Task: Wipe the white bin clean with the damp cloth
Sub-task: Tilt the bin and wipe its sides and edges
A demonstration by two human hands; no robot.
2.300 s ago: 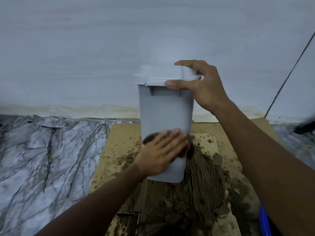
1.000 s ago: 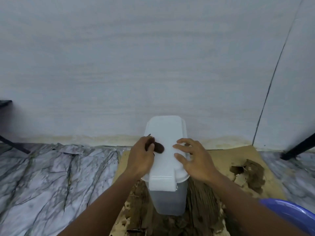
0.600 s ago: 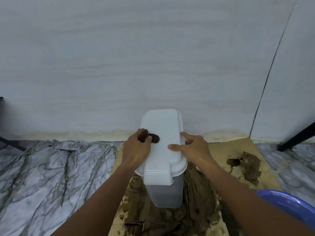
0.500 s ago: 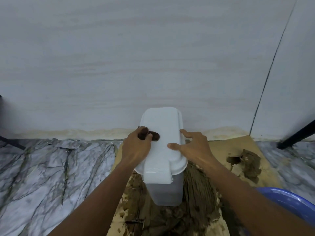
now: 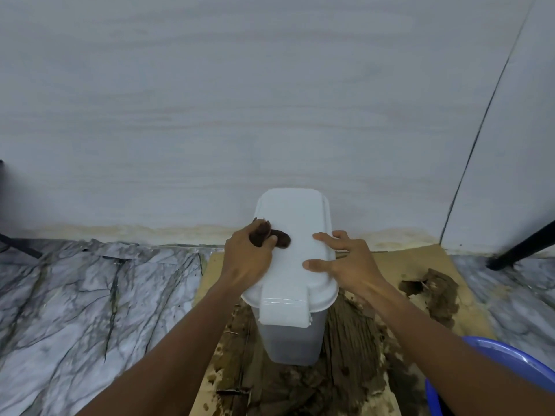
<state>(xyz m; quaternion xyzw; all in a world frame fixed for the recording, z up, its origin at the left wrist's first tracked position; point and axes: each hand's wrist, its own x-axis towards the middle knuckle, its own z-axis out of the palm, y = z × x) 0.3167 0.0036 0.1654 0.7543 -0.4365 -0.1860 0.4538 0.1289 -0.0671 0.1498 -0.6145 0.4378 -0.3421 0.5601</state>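
Note:
The white bin (image 5: 292, 334) stands upright on wet, torn cardboard, its lid closed with a front latch flap. My left hand (image 5: 247, 259) rests on the lid's left side, shut on a small dark brown cloth (image 5: 280, 239) pressed to the lid. On the lid's right edge lies my right hand (image 5: 345, 265), fingers spread and flat, holding nothing. The bin's back side is hidden.
Soggy brown cardboard (image 5: 354, 355) lies under the bin on a marbled floor (image 5: 90, 310). A torn cardboard clump (image 5: 435, 292) sits to the right. A blue basin rim (image 5: 504, 361) shows at lower right. A pale wall (image 5: 270, 100) rises right behind the bin; a black leg (image 5: 522, 247) leans at far right.
The bin went from held up, its side being wiped, to standing on the cardboard. Both hands now sit on its lid; over the last second they have barely shifted.

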